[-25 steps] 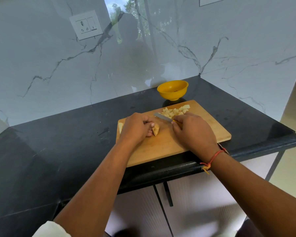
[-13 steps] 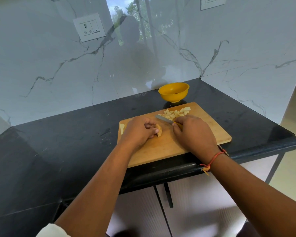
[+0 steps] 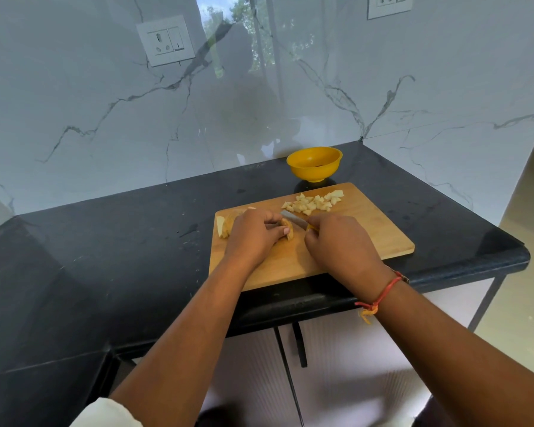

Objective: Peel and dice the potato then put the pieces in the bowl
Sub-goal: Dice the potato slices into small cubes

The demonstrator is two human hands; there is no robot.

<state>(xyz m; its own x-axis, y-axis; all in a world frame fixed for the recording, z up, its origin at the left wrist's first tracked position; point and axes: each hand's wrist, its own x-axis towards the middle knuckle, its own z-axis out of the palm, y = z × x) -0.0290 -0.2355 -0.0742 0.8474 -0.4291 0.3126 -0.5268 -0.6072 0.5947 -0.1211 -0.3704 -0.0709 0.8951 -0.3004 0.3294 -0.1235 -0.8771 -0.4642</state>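
Board (image 3: 367, 229): one, wooden, lying on the black counter (image 3: 105, 257) at its near right edge. Both your hands are over it.

Your left hand (image 3: 255, 234) sits on the board's left half, its fingers curled and pressed together over one chunk of potato (image 3: 288, 231), thumb tip against the chunk's near side. The chunk rests on the board and only its right end shows past your fingers.

Your right hand (image 3: 342, 245) is just right of that, fingers wrapped round the handle of one knife (image 3: 293, 217). Only a sliver of yellow handle shows. The grey blade points far and left, and its tip sits just beside the fingers of your left hand. You cannot tell from here whether the edge touches the chunk.

More cut potato (image 3: 224, 226) lies at the board's left end, partly behind your left hand: at least two slabs, the rest hidden.

One heap of diced pieces (image 3: 313, 202) is on the far right part of the board. The pieces overlap too much for an exact count.

One yellow bowl (image 3: 314, 164) stands on the counter just beyond the board's far edge, with a small dark speck inside it that you cannot make out.

Two white switch plates are on the marble wall, one far left (image 3: 166, 41) and one at the top right (image 3: 388, 4). Their markings are too small to read.

One red-orange thread (image 3: 383, 295) is tied round your right wrist.
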